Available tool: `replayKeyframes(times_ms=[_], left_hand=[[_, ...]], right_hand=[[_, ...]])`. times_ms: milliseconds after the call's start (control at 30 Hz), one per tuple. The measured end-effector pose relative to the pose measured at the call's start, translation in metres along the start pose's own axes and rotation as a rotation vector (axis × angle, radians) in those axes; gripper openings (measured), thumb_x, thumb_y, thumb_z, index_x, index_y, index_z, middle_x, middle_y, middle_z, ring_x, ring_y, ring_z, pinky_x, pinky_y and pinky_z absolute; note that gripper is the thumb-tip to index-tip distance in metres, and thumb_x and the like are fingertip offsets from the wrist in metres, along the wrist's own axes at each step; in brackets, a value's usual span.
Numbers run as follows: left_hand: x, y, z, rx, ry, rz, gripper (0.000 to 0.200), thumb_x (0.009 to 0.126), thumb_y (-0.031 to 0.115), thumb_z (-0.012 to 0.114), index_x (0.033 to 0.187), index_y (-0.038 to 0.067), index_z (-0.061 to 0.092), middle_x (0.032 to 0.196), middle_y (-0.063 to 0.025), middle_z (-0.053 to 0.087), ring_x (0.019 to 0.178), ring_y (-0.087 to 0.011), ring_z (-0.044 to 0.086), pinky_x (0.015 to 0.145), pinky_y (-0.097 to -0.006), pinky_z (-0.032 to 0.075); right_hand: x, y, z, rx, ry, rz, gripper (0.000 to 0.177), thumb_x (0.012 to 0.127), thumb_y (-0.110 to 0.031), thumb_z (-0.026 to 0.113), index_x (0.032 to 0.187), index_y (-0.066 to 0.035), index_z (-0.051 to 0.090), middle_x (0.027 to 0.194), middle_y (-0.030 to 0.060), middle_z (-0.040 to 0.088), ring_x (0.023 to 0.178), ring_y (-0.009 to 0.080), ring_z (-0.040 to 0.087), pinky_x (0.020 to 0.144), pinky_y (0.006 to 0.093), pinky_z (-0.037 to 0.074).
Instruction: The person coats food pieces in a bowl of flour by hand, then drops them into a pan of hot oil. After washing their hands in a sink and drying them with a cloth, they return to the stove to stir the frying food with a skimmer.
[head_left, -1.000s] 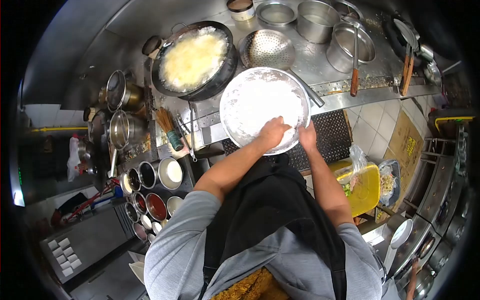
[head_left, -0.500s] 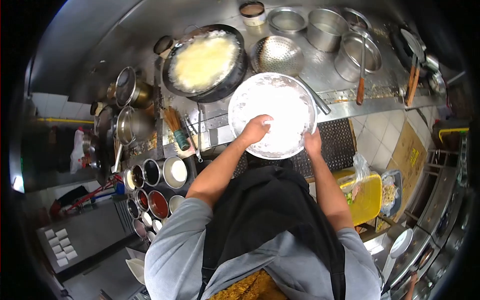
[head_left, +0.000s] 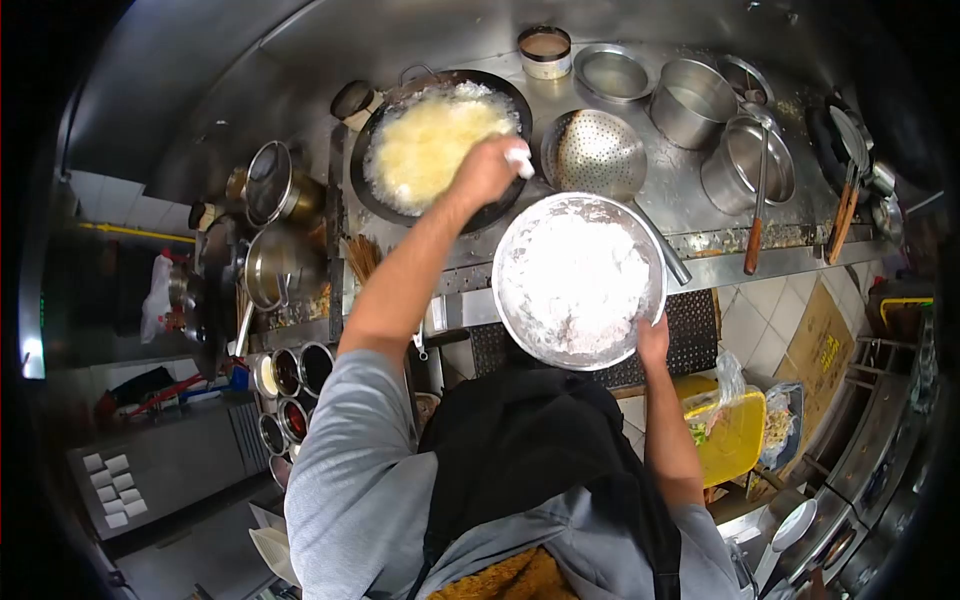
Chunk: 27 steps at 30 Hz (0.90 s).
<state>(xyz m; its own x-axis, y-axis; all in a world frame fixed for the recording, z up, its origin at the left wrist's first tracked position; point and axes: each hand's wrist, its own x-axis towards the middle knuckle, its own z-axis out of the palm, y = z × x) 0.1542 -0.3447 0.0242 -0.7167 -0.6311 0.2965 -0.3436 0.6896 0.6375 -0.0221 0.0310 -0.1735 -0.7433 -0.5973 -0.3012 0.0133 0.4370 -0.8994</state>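
My left hand point(head_left: 488, 172) is over the near right edge of a black wok point(head_left: 365, 190), closed around a small white piece point(head_left: 519, 161) that looks coated in flour. Pale yellow, foaming oil point(head_left: 425, 145) bubbles inside the wok. With my right hand point(head_left: 652, 340) I grip the lower right rim of a steel bowl point(head_left: 508, 300). White flour point(head_left: 580, 265) fills much of the bowl, which is held tilted towards me. Behind the bowl lies a perforated strainer point(head_left: 600, 155), its handle point(head_left: 665, 245) pointing towards the front edge.
Steel pots point(head_left: 692, 102) and a shallow pan point(head_left: 612, 72) stand at the back right, near a ladle point(head_left: 758, 215). Several sauce containers point(head_left: 286, 370) are at the left. A yellow tub point(head_left: 730, 440) sits low on the right.
My left hand has left the bowl and moved up and left to the wok, carrying a white piece. The bowl has shifted slightly right and down in view, still in my right hand.
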Motion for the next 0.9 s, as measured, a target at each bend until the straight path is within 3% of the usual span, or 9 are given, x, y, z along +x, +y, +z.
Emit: replayKeyframes(times_ms=[100,200,233,367,467,600,700,833,900], left_hand=[[0.065,-0.06,-0.006,0.13,-0.027,-0.096,0.018,0.077,0.005,0.065,0.094,0.007,0.07,0.104,-0.0164,0.067,0.093,-0.0323,0.064,0.086,-0.0351,0.05],[0.106,-0.111,-0.01,0.142,0.07,-0.018,0.019,0.077,0.005,0.062,0.093,0.008,0.071,0.102,-0.0161,0.067,0.091,-0.0343,0.063,0.086,-0.0366,0.05],[0.113,-0.111,-0.016,0.255,0.251,0.01,0.019,0.077,0.005,0.06,0.092,0.009,0.071,0.098,-0.0156,0.067,0.089,-0.0351,0.063,0.084,-0.0379,0.05],[0.107,-0.049,-0.057,0.379,0.627,0.041,0.018,0.075,0.005,0.06,0.088,0.01,0.071,0.088,-0.0147,0.065,0.085,-0.035,0.062,0.08,-0.0422,0.049],[0.071,0.017,-0.084,0.362,0.695,0.147,0.017,0.076,0.006,0.06,0.089,0.009,0.07,0.085,-0.0144,0.064,0.083,-0.0341,0.062,0.077,-0.0431,0.049],[0.004,0.082,-0.071,0.269,0.634,0.194,0.015,0.079,0.007,0.061,0.092,0.008,0.069,0.086,-0.0134,0.065,0.083,-0.0315,0.063,0.076,-0.0397,0.05],[-0.043,0.118,-0.02,-0.029,0.279,-0.015,0.013,0.084,0.006,0.061,0.096,0.007,0.069,0.093,-0.0124,0.066,0.086,-0.0257,0.064,0.078,-0.0328,0.05],[-0.09,0.061,0.101,-0.166,-0.073,-0.355,0.022,0.084,0.013,0.061,0.104,0.005,0.068,0.099,-0.021,0.067,0.093,-0.0314,0.066,0.08,-0.0354,0.051],[-0.098,0.021,0.156,-0.234,-0.065,-0.355,0.025,0.083,0.008,0.057,0.105,0.002,0.067,0.099,-0.0231,0.066,0.094,-0.034,0.065,0.083,-0.0367,0.05]], right_hand=[[-0.006,-0.012,-0.002,0.01,-0.01,-0.012,0.049,0.079,-0.013,0.052,0.125,0.006,0.049,0.113,0.0201,0.062,0.104,0.029,0.06,0.092,0.036,0.045],[-0.012,-0.027,0.0,-0.021,0.02,0.031,0.048,0.08,-0.014,0.051,0.124,0.006,0.05,0.113,0.0211,0.062,0.104,0.0301,0.06,0.092,0.0365,0.045],[-0.011,-0.025,0.0,-0.029,0.017,0.032,0.049,0.08,-0.015,0.051,0.124,0.006,0.05,0.113,0.0214,0.062,0.104,0.0305,0.06,0.092,0.0368,0.045],[-0.011,-0.02,-0.002,-0.013,0.001,0.004,0.049,0.08,-0.015,0.051,0.124,0.006,0.05,0.112,0.0216,0.062,0.105,0.0308,0.06,0.092,0.0371,0.045],[-0.006,-0.01,-0.003,-0.03,0.0,-0.044,0.049,0.08,-0.014,0.052,0.125,0.005,0.05,0.112,0.0203,0.063,0.105,0.0303,0.06,0.092,0.037,0.045],[-0.013,-0.019,-0.006,-0.081,-0.007,0.01,0.044,0.082,-0.014,0.052,0.122,0.004,0.051,0.109,0.0212,0.063,0.103,0.033,0.061,0.09,0.0374,0.045],[-0.007,-0.019,-0.004,-0.106,0.014,0.04,0.043,0.08,-0.015,0.051,0.119,0.004,0.051,0.108,0.0227,0.063,0.103,0.0342,0.061,0.091,0.0382,0.045],[-0.007,-0.012,-0.003,-0.038,-0.001,-0.048,0.043,0.08,-0.016,0.051,0.119,0.002,0.052,0.108,0.0239,0.063,0.103,0.0375,0.06,0.092,0.04,0.044],[-0.005,-0.013,-0.004,0.009,-0.003,-0.066,0.042,0.081,-0.016,0.051,0.119,0.001,0.052,0.109,0.0242,0.063,0.103,0.0384,0.06,0.092,0.0405,0.044]])
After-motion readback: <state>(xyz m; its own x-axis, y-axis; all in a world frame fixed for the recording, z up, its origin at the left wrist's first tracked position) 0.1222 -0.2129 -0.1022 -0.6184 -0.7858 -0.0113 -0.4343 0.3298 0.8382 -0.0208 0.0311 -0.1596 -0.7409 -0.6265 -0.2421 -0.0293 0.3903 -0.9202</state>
